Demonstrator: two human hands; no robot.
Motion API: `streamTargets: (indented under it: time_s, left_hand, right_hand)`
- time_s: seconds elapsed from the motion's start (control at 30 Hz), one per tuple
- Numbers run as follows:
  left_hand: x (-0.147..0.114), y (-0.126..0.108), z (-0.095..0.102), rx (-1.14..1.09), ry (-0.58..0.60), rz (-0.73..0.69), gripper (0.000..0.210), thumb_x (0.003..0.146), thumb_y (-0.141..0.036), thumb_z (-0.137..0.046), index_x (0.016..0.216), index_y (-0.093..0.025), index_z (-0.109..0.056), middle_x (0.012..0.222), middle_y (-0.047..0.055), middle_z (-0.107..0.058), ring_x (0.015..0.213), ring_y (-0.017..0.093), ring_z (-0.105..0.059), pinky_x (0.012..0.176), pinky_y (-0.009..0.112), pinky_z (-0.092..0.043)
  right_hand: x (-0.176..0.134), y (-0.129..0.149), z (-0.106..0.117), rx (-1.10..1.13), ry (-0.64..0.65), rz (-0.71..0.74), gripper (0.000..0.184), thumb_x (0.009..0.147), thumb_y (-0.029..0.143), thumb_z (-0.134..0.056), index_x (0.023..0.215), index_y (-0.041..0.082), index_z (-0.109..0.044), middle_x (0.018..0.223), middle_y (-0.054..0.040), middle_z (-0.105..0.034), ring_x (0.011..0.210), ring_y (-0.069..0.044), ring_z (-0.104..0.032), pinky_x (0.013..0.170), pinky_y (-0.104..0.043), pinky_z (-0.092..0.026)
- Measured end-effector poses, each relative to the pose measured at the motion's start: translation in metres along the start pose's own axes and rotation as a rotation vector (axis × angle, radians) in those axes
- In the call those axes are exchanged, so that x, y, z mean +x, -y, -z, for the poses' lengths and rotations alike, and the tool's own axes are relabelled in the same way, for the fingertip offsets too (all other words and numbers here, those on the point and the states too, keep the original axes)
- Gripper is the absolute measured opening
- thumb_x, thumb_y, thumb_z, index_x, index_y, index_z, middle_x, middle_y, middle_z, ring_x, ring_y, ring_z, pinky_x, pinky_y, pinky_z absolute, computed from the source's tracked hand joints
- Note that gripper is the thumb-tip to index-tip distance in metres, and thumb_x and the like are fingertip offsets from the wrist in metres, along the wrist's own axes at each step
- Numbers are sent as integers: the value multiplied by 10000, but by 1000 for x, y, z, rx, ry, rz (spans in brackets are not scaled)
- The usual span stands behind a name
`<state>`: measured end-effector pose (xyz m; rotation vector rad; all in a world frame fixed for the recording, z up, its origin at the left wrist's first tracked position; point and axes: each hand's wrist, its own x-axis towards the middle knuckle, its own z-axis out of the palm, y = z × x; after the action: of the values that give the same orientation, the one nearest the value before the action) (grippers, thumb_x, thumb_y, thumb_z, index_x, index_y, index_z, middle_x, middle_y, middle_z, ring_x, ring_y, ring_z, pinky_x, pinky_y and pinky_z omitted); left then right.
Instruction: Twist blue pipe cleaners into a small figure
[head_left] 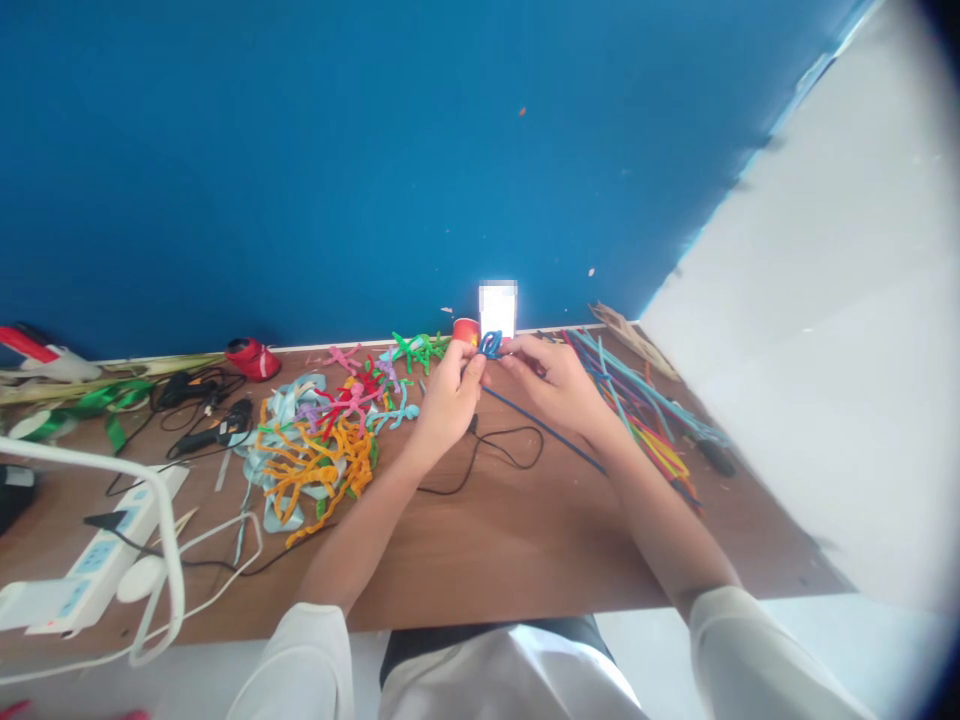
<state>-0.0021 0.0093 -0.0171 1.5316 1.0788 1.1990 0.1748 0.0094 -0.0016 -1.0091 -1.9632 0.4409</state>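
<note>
A blue pipe cleaner (492,344), bent into several small loops, is held up between my two hands near the back of the table. One long straight end of it slants down to the right beneath my right forearm. My left hand (454,388) pinches the loops from the left side. With thumb and forefinger, my right hand (546,372) grips their right side. Behind the loops stand a bright, blurred-out screen (498,308) and a red cup (466,330), partly covered by my hands.
Orange pipe-cleaner shapes (315,465) and other coloured ones are heaped on the left of the brown table (525,560). Loose pipe cleaners (637,400) lie right. A power strip (112,550), glue guns (217,430), a white tubular stand (169,540) and a black cable (480,460) are also there.
</note>
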Motion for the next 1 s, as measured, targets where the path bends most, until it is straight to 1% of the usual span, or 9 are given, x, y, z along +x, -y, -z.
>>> streamTargets:
  time_s: [0.1,0.2,0.3,0.47,0.63,0.77,0.87,0.93,1.0]
  left_hand:
    - [-1,1,0,89,-39,-41,190,1017,-346,-448,897,-211,-506,714,-20,-603,525,81,-505,495,194,-361]
    - [-2,-3,0,76,-60,-9,255,1025,-378,-433,850,-208,-505,672,-30,-567,481,76,-496,447,189,-356]
    - [-2,-7,-2,-45,-25,73,303,1016,-420,-454,810,-201,-492,639,-40,-521,445,61,-454,386,173,-318]
    - [-3,-12,-3,-323,13,197,380,967,-522,-545,794,-191,-477,615,-72,-439,401,24,-347,347,140,-234]
    - [0,-15,3,-517,163,285,396,922,-519,-629,793,-182,-467,576,-100,-371,366,6,-270,334,128,-185]
    - [3,-14,11,-614,317,349,374,900,-472,-670,780,-179,-470,575,-100,-347,368,7,-234,334,134,-172]
    - [5,-13,16,-648,403,377,339,880,-418,-698,775,-165,-498,620,-63,-409,429,22,-319,364,134,-201]
    - [5,-12,17,-612,377,358,312,867,-382,-714,775,-151,-527,698,-16,-488,521,42,-417,406,135,-258]
    - [6,-11,17,-539,324,309,289,887,-365,-691,778,-139,-549,737,4,-511,564,48,-429,448,140,-288]
  right_hand:
    - [0,3,0,-7,13,3,197,996,285,-519,949,192,-686,766,4,-662,644,-120,-521,640,-260,-353]
    - [0,3,-1,0,46,0,226,1006,284,-499,958,190,-699,810,-8,-682,689,-127,-553,667,-264,-368]
    - [0,3,-1,20,75,4,244,1011,292,-489,1010,194,-712,817,-9,-683,678,-128,-538,664,-268,-369]
    - [0,5,0,20,165,1,269,1011,305,-492,924,191,-718,771,-6,-655,654,-128,-496,633,-275,-346]
    - [-1,2,1,4,124,11,256,1018,319,-488,997,197,-712,744,13,-623,632,-117,-460,626,-269,-340]
    - [0,-1,2,8,119,38,270,1026,341,-472,1009,194,-698,764,8,-646,638,-116,-487,638,-259,-363]
    - [0,-1,3,36,137,48,258,1018,362,-493,1041,186,-680,797,-2,-673,646,-117,-522,641,-252,-380]
    - [0,-1,4,74,145,54,248,1015,369,-506,1051,186,-669,844,-12,-695,668,-120,-550,655,-252,-395]
    - [0,-1,3,92,138,54,237,1015,364,-509,1071,193,-663,880,-20,-707,697,-126,-572,673,-255,-408]
